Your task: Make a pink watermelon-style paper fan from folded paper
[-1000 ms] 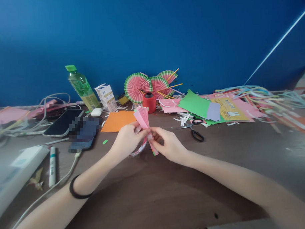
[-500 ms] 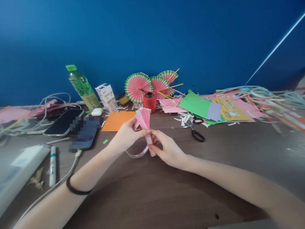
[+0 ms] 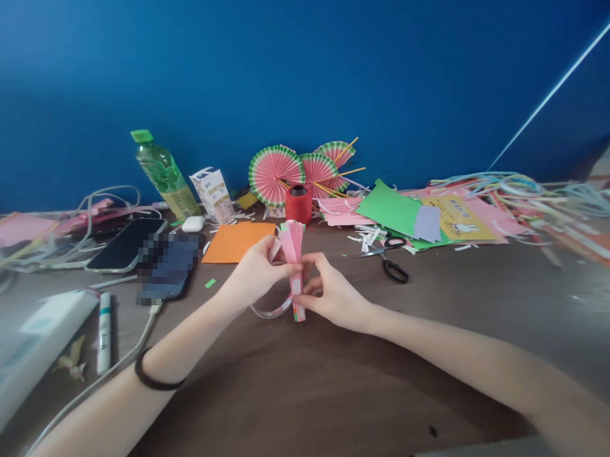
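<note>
A pink pleated paper fan (image 3: 292, 245) with green ends stands nearly upright above the table, its top slightly spread and its lower part folded narrow. My left hand (image 3: 256, 270) pinches it around the middle from the left. On the other side, my right hand (image 3: 333, 293) has its thumb and fingertips on the lower folded part, where a pale patch shows. A roll of tape (image 3: 273, 311) is partly hidden behind my left hand and the fan.
Behind the fan are a red thread spool (image 3: 298, 205) and finished pleated fans (image 3: 277, 174) on sticks. Black-handled scissors (image 3: 394, 268) lie right of my hands, near coloured paper (image 3: 393, 208). Orange paper (image 3: 234, 243), phones (image 3: 129, 244) and a green bottle (image 3: 164, 173) are left.
The fan has turned more upright, and its lower end has shifted slightly left and down. The fingers of my right hand have loosened a little and moved along its edge.
</note>
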A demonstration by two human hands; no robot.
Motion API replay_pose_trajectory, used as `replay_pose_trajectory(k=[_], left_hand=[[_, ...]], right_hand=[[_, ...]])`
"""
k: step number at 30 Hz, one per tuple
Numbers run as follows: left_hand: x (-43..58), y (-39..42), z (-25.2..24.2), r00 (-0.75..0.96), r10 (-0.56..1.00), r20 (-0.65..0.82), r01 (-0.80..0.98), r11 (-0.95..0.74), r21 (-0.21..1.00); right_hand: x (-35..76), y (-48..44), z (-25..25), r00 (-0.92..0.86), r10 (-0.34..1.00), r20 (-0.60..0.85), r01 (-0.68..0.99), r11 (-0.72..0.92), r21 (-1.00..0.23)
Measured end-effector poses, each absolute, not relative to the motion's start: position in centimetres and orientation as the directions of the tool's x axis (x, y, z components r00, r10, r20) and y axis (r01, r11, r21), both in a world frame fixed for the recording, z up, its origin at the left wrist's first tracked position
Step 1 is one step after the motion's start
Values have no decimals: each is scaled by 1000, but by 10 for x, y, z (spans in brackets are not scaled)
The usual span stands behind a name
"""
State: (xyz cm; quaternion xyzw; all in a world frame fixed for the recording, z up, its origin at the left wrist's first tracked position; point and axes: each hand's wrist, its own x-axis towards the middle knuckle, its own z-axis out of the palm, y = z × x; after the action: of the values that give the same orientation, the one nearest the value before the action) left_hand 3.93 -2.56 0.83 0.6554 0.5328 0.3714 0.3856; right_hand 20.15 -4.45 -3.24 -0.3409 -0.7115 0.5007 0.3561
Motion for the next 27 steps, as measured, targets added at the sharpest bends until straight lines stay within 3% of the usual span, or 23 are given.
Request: replay_pose_trajectory(k=[3,6,10,13,16,18,20,23,27], left_hand=[[41,-27,11,156,984,80,419,-140,897],[42,-29,15,157,986,60,472,-128,872],[41,-33,22,195,980,-39,442,-53,895],[39,-35,26,294,953,-77,426,-58,903],[38,-36,28,349,933,-83,486,-104,868],[39,-37,28,367,924,-103,539,-121,834],[40,-37,24,386,917,-99,570,-152,808],[43,-37,16,426,905,2,569,-270,777],[46,-40,2,472,879,76,579,-374,725]], right_hand=[[204,-37,-28,-491,850,192,98,272,-957],[213,-19,-24,-331,910,250,125,305,-944],[232,14,-28,-133,951,280,345,309,-886],[241,28,-37,-190,957,219,588,290,-755],[239,28,-41,-221,907,359,687,407,-603],[233,20,-35,-231,856,463,624,496,-604],[227,9,-26,-307,859,411,457,511,-727],[218,-6,-13,-443,867,227,203,344,-917],[210,-19,-11,-432,891,140,-63,125,-990]])
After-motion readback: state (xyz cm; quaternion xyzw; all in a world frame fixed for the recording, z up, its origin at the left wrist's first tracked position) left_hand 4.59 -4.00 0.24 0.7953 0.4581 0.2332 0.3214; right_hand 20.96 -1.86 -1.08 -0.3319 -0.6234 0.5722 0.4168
